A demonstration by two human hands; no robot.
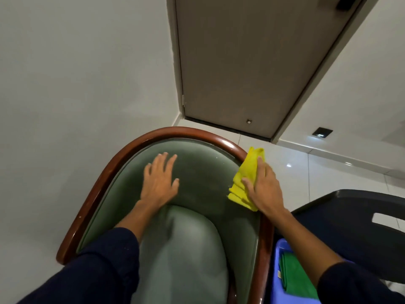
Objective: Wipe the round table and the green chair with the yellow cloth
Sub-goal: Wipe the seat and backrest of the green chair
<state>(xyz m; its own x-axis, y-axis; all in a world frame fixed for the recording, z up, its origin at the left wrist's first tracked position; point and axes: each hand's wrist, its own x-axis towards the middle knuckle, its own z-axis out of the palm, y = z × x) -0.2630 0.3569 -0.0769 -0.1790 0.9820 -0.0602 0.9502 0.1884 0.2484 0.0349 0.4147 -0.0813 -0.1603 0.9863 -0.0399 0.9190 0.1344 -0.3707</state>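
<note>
The green chair point(203, 178) fills the lower middle of the head view, with green padding and a curved brown wooden rim. My left hand point(160, 178) lies flat, fingers spread, on the inner backrest padding. My right hand point(263, 187) presses the folded yellow cloth point(243, 181) against the right side of the backrest, at the wooden rim. The cloth's upper corner sticks out past the rim. The round table is not clearly in view.
A dark plastic chair point(350, 216) stands at the right. A blue tub point(279, 270) with a green cloth point(293, 277) sits beside the chair's right arm. A closed door point(252, 62) and white walls lie behind, over glossy floor tiles.
</note>
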